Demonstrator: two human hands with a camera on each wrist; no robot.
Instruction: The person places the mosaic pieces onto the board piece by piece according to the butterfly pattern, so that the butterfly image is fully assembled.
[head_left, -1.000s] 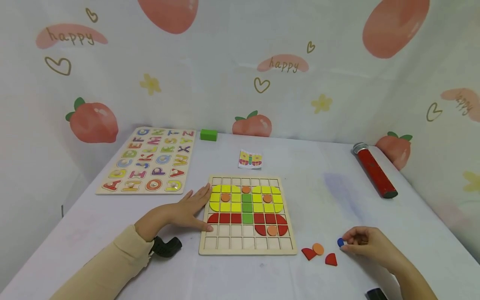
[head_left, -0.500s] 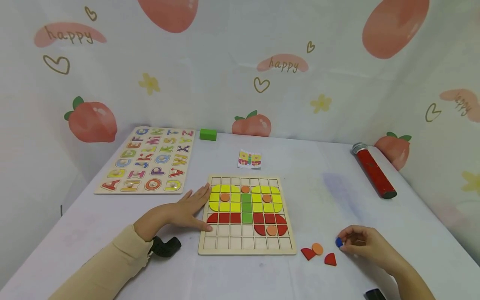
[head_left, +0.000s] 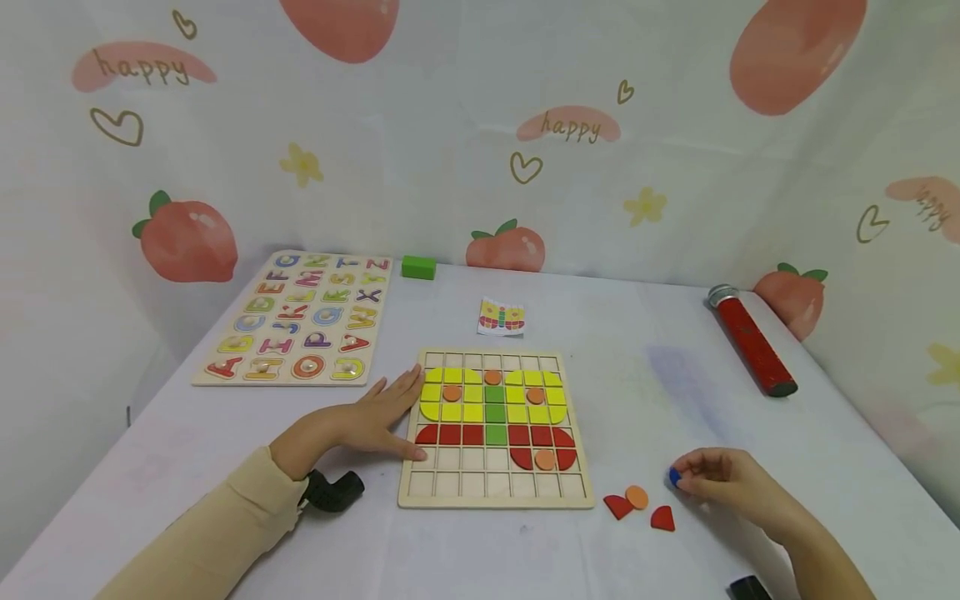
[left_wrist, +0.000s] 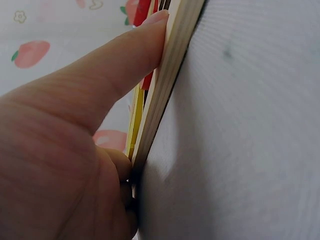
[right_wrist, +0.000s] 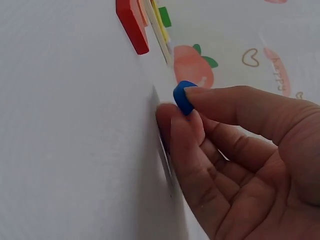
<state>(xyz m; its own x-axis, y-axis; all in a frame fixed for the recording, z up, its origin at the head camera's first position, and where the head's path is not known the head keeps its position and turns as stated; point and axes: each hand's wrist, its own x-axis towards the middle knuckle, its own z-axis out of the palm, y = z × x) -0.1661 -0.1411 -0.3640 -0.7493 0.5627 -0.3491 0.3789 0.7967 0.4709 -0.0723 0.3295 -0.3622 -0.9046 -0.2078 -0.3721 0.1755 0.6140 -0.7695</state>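
My right hand (head_left: 738, 487) pinches a small blue piece (right_wrist: 183, 98) between thumb and fingertips, just above the table on the right; its full outline is partly covered. Left of that hand lie two red quarter-round pieces (head_left: 663, 518) and an orange disc (head_left: 637, 497). My left hand (head_left: 369, 427) rests along the left edge of the wooden grid board (head_left: 450, 485), fingers extended and thumb tip on the rim. Yellow, red, green and orange pieces fill the board's upper and middle squares, and its lower rows show bare wood on the left.
Behind the board lies a small pattern card (head_left: 502, 317). An alphabet puzzle board (head_left: 300, 321) is at the back left, beside a green block (head_left: 418, 267). A red microphone (head_left: 752, 342) lies at the right. Black objects sit near both wrists, including a curved one (head_left: 335, 492).
My right hand has shifted slightly left, and the blue piece has turned between the fingertips so less of its face shows. My left hand has stayed on the board's edge.
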